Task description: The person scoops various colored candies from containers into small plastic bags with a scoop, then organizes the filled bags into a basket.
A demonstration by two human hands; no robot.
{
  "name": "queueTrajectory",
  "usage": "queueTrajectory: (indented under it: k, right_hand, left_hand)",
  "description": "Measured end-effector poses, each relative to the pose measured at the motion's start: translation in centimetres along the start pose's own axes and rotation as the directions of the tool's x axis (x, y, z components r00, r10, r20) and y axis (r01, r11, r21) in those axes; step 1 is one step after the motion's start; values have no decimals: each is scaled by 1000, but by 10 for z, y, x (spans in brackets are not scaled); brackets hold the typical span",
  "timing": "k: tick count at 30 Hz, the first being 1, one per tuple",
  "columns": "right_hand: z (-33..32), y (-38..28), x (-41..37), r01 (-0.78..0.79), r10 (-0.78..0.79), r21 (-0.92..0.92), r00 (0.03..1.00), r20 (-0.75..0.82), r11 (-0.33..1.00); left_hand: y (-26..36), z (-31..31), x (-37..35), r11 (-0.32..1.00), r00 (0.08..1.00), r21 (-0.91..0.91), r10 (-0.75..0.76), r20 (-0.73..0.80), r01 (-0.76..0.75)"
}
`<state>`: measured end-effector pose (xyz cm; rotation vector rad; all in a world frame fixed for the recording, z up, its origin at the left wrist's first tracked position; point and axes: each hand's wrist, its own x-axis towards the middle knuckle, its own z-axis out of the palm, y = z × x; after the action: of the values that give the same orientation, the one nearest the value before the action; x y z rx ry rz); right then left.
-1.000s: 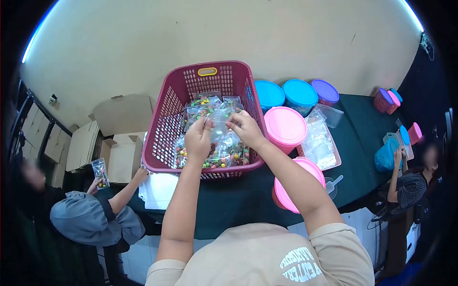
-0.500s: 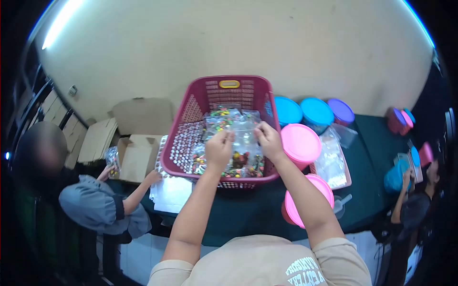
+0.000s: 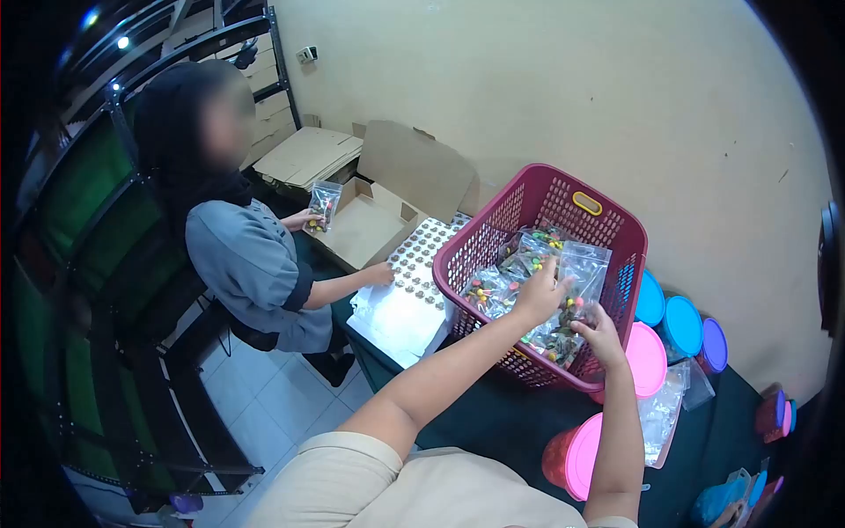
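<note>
A clear plastic zip bag [image 3: 584, 262] with colourful sweets in its lower part is held up over the basket. My left hand [image 3: 540, 296] is at the bag's left edge, fingers closed against it. Lower down on the right side, my right hand [image 3: 602, 340] pinches the same bag between thumb and fingers. Beneath both hands, the maroon plastic basket [image 3: 453, 255] contains several similar filled bags [image 3: 493, 289], partly hidden by my left hand and forearm.
A seated co-worker [image 3: 242, 251] at left holds another filled bag [image 3: 324, 204] beside an open cardboard box [image 3: 370, 231]. A sticker sheet [image 3: 421, 264] lies by the basket. Pink-lidded tubs [image 3: 584, 458], blue-lidded tubs [image 3: 683, 326] and a tray of plastic packets [image 3: 658, 418] are at right.
My view has turned left, bringing the co-worker and box closer to the middle. My hands have gone from the bag's top to its sides, the right one lower.
</note>
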<state>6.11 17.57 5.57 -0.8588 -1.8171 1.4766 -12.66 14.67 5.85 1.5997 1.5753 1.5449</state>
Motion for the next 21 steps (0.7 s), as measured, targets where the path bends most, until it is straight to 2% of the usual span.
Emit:
queueTrajectory:
  k: [1,2,3,5,6,7,9,11,13,14,17,18,19,21]
  right_hand:
    - [-2,2,1,34,-34,-49,999,1,998]
    - [-4,4,1,41,-42,78,999,11,996]
    - [-4,3,0,44,-45,75,999,8,996]
    - [-7,3,-2,-48,48,49,999,-1,998]
    - [-8,3,-1,-38,38,-8,999,-13,999]
    - [-6,4,0,-39,39,-7,999,-12,999]
    - [-2,8,2,29,-28,13,998,-58,1000]
    - [-4,17,7,79,-78,15,996,-49,997]
    - [0,5,3,11,-21,-97,995,-99,995]
    - [-4,3,2,-90,87,-35,993,-80,995]
    - [-8,11,4,-83,73,-93,991,-112,992]
    - [-4,8,3,24,-38,-102,990,-133,994]
    - [6,-2,-2,88,-78,41,976,-203,995]
    - [-9,21,7,210,-231,-112,943,-241,971]
  left_hand:
    - [-3,2,1,996,997,-61,-63,51,66]
    - [-5,4,2,998,994,-10,-65,88,66]
    - [-7,5,2,998,994,-12,-61,89,62]
    - [-7,9,0,994,951,-92,-24,307,55]
    - [1,6,-5,999,947,-1,39,320,-41]
    - [1,6,-5,999,946,0,37,321,-39]
    - [2,3,-4,976,936,-217,82,342,-6]
    - [2,5,-3,986,940,-165,85,331,-31]
    - [9,4,-1,995,950,-62,90,298,-75]
    - [9,3,-2,996,947,-83,60,316,-35]
    - [6,5,-1,996,934,-92,31,356,2]
    - [20,1,-4,998,946,-44,-28,324,45]
    - [12,6,-4,998,937,-49,-17,349,36]
    - [-7,20,-4,980,975,-58,198,98,-193]
